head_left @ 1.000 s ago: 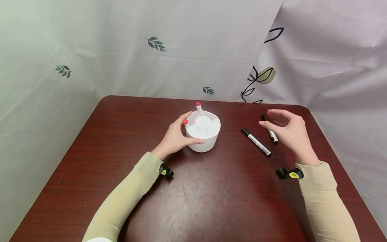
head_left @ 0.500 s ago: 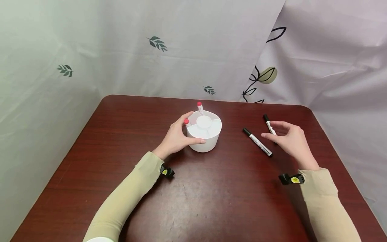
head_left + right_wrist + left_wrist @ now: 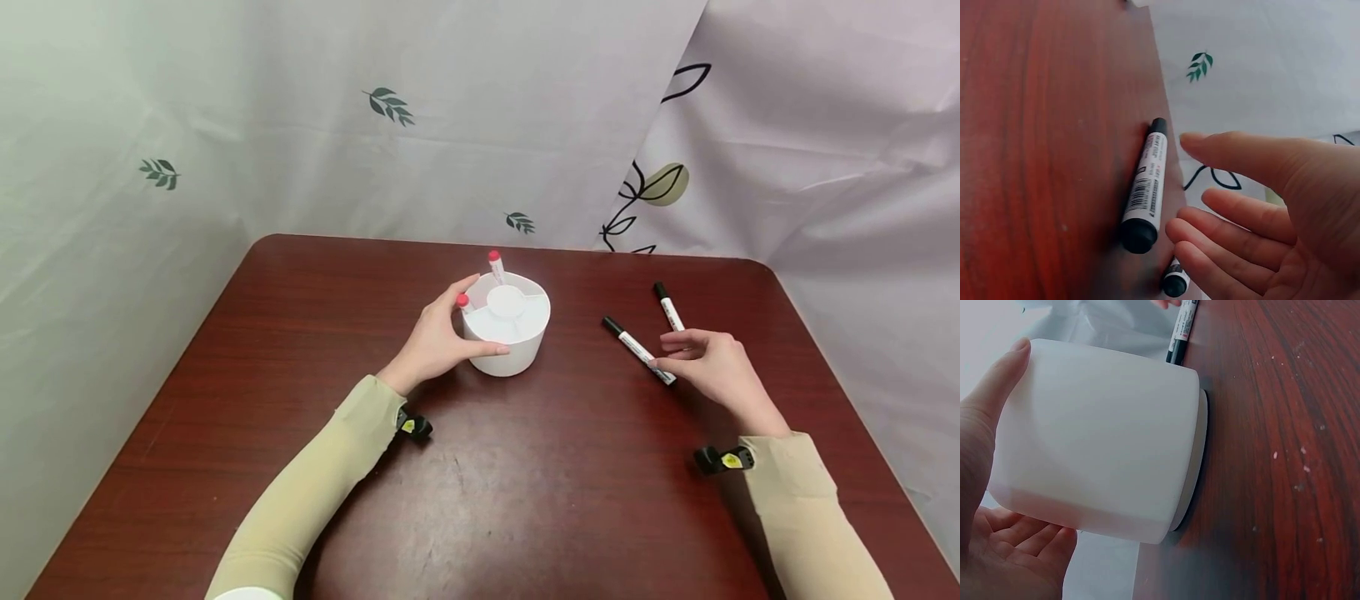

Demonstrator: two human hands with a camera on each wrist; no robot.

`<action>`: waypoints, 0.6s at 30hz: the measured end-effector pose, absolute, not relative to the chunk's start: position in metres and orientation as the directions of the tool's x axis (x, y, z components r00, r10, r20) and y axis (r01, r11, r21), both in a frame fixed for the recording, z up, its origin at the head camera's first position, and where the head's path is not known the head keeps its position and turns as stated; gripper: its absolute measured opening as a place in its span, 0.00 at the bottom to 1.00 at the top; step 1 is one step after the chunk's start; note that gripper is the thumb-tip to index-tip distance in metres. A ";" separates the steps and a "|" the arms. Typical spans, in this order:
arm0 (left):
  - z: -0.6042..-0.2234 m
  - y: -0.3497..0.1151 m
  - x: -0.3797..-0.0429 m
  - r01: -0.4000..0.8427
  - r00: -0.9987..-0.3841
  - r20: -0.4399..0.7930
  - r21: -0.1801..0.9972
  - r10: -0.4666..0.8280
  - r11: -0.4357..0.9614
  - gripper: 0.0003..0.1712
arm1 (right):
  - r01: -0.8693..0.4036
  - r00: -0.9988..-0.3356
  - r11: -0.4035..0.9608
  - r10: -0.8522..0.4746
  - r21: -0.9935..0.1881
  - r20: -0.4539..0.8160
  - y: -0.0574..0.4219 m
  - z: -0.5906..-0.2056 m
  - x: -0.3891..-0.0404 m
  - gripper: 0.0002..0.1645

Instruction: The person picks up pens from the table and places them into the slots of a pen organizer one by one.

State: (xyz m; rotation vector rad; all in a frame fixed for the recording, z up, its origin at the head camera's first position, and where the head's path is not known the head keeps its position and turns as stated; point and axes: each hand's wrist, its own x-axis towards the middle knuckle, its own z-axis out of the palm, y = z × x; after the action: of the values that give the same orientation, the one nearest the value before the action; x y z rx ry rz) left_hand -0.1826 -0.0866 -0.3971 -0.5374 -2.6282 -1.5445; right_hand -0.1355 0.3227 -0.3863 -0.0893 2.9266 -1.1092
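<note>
A white round organizer (image 3: 521, 357) with several compartments stands on the table. My left hand (image 3: 432, 340) grips its side, thumb at the front and fingers round the back; the left wrist view shows its smooth wall (image 3: 1104, 437) between thumb and fingers. Two red-capped markers, one at the back (image 3: 497, 267) and one at the left (image 3: 463, 302), stick up from it. To the right lies a black-capped marker (image 3: 636, 347), its lower end beside my right hand (image 3: 716, 371). In the right wrist view that hand's thumb and fingers are apart, holding nothing, near the marker (image 3: 1147, 175).
A second black-capped marker (image 3: 669, 308) lies farther back, partly hidden by the right hand. The dark red-brown table (image 3: 510, 467) ends at a pale leaf-patterned cloth (image 3: 450, 167) hung behind and at both sides.
My right hand has moved down and toward the near side, from over the farther black-capped marker to beside the end of the nearer one. The left hand and organizer stay in place.
</note>
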 end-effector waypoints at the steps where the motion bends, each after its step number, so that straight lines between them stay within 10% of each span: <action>1: -0.397 -0.087 -0.183 0.318 -0.939 0.213 0.839 0.272 0.441 0.64 | -0.051 -0.998 0.750 -0.063 -0.660 0.006 0.322 -0.387 -0.135 0.30; 18: -0.398 -0.087 -0.183 0.321 -0.937 0.216 0.840 0.273 0.437 0.64 | -0.056 -0.997 0.791 -0.080 -0.609 -0.012 0.315 -0.404 -0.137 0.20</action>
State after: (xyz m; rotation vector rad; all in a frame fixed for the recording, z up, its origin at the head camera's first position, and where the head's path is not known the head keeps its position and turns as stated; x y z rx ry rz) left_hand -0.1830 -0.0870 -0.3979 -0.5424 -2.6223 -1.5495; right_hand -0.1372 0.3148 -0.4036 -0.1117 2.9385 -0.9965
